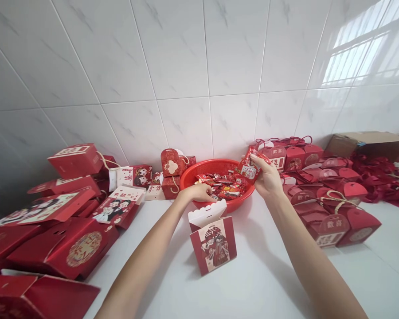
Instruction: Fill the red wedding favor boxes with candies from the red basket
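Observation:
My right hand (268, 178) is closed on a shiny red candy packet (248, 169), raised over the right rim of a red plastic basket (186, 175). Wrapped candies (231, 190) fill the bottom of the basket. My left hand (198, 193) reaches over the near left rim with its fingers curled down at the candies; whatever they grip is hidden. Just in front of the basket stands a red gift box (216, 246) with a printed couple on its face. Its top is open, and a white scalloped flap stands up at the back.
Red boxes (69, 243) lie piled on the left. Small red boxes with rope handles (329, 223) stand in rows on the right. Behind those are dark red ribbons (375, 177) and a cardboard box (369, 144). A tiled wall (182, 119) borders the white table (266, 274).

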A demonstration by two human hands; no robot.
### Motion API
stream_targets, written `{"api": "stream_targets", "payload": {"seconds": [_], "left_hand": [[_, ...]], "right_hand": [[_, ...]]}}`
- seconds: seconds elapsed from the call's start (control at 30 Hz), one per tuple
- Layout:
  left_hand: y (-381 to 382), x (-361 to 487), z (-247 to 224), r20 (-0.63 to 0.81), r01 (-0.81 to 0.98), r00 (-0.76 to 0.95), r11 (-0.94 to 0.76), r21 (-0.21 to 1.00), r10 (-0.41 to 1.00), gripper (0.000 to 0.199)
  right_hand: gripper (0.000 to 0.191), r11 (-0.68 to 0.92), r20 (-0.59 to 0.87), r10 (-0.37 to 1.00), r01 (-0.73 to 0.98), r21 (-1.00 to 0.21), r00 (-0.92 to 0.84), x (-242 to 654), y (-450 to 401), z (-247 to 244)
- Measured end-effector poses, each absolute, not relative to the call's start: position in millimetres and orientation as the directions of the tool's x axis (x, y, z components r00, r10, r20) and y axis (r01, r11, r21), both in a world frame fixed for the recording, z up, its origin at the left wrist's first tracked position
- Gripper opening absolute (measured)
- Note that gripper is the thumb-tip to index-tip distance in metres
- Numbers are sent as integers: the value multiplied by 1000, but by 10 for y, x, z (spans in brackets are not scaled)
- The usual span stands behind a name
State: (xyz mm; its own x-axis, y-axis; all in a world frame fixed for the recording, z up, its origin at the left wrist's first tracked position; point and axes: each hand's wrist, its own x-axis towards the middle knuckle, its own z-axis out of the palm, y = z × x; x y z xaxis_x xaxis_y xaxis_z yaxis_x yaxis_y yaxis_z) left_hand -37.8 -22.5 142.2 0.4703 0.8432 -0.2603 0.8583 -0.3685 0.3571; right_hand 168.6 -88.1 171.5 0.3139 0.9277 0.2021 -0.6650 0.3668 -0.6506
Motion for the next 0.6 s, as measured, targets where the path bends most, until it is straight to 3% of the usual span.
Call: {"api": "stream_targets", "payload": {"seconds": [0.13, 0.27, 0.47, 0.6], "left_hand": [[-150, -333, 1359, -243, 862, 467, -376, 341, 850, 33], [-83, -314, 1254, -181, 830, 478, -375, 413, 860, 45], [-100, -317, 1169, -89, 731, 507, -372, 572, 858, 24], [-177, -340, 1166, -26, 632, 468, -313, 709, 883, 18]], "right_hand": [[16, 352, 166, 931, -681, -643, 325, 1671, -859, 1702], [10, 269, 117, 960, -725, -634, 255, 1693, -835, 1675], [15, 198, 111, 980, -749, -633, 165, 1692, -807, 1646], [16, 258, 149, 966, -717, -647, 213, 1650, -793, 1627]]}}
